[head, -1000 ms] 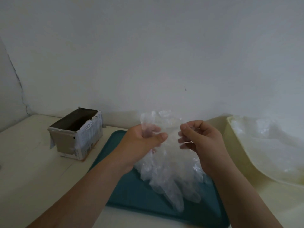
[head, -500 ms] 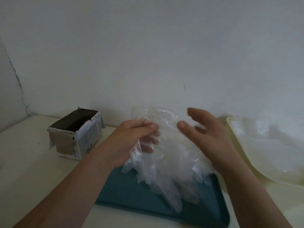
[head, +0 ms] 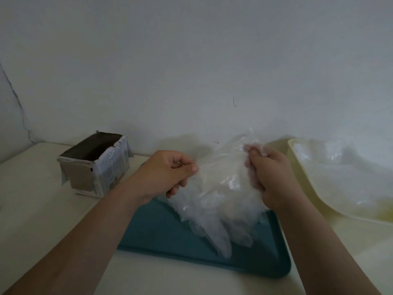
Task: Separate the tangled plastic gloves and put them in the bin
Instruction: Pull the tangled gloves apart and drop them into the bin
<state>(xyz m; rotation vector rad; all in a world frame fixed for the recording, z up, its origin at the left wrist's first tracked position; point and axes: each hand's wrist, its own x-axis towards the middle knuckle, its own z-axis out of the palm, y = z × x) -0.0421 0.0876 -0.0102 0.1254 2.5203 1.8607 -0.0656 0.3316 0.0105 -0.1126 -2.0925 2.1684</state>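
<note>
Pale, bare wall [head: 191, 60] fills the background, and below it a cream-white table [head: 32, 199] carries everything. Your hands hold a crumpled clump of clear plastic gloves [head: 221, 188] above the far end of a flat teal plastic tray [head: 161, 237], which lies on the table straight in front of you. Your left hand [head: 168, 175] pinches the clump's left edge between thumb and curled forefinger. Your right hand [head: 270, 177] grips its upper right part, fingers curled into the film. The two hands are apart, with the bundle stretched between them. Several glove fingers hang down from the clump, and the lowest ones reach the tray.

On your right, just beside the tray, stands a pale yellow plastic bin [head: 297, 158]; loose clear plastic film [head: 344, 167] lies inside it, too blurred for you to tell separate gloves. On your left, apart from the tray, sits an open-topped, torn cardboard box [head: 95, 167] with printed white paper on its side.
</note>
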